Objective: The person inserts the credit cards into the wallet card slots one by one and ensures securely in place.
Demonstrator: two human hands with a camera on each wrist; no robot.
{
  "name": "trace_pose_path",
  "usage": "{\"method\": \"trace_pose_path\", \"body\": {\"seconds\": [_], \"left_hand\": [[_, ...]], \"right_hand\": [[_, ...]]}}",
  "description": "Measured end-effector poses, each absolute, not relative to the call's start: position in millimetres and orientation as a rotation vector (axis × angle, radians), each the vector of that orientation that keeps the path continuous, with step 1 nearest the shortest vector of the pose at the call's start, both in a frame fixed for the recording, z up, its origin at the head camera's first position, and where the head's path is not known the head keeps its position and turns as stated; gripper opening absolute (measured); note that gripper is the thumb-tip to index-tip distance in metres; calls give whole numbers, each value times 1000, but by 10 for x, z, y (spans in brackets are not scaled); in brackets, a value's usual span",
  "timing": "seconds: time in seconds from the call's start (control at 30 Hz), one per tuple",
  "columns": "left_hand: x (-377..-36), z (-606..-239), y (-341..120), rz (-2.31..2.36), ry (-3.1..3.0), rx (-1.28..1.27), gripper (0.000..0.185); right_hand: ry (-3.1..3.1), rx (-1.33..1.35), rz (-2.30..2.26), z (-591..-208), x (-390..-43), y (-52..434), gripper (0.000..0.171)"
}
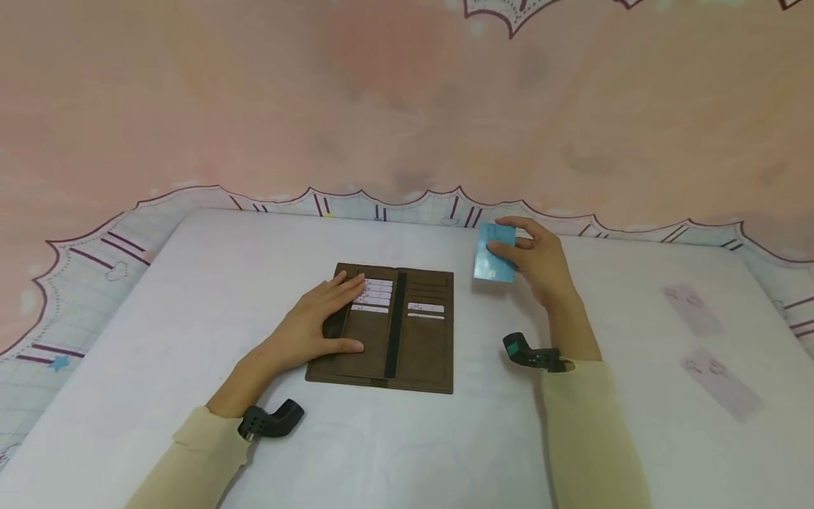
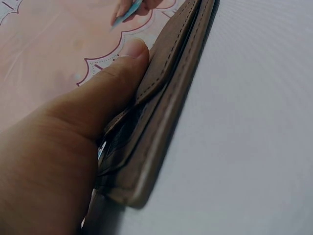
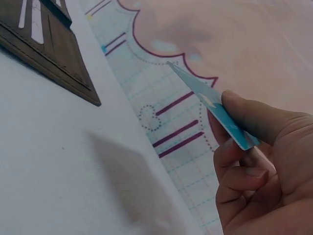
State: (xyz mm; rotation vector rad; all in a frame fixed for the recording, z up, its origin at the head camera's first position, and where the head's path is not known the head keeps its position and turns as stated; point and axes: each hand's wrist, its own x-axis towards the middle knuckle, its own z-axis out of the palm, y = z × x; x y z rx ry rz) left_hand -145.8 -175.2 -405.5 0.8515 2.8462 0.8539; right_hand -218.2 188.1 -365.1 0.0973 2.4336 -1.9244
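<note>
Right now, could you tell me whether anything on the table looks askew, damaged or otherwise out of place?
Nothing stands out. The brown wallet lies open and flat on the white table, with the left hand resting on it. The right hand holds a blue card above the table. Two pale cards lie off to the right.

White table (image 1: 191, 283) w/ open brown wallet (image 1: 422, 353) lying flat near its middle, plus two pale cards (image 1: 693, 309) (image 1: 721, 383) at right side.
</note>
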Motion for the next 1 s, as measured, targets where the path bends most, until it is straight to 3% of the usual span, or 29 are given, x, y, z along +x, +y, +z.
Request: {"method": "trace_pose_path", "body": {"seconds": [1.0], "left_hand": [[-1463,-4062,-1759,859,2840,879,93]], "right_hand": [[2423,-189,-1832,-3756,-2116,1485,35]]}}
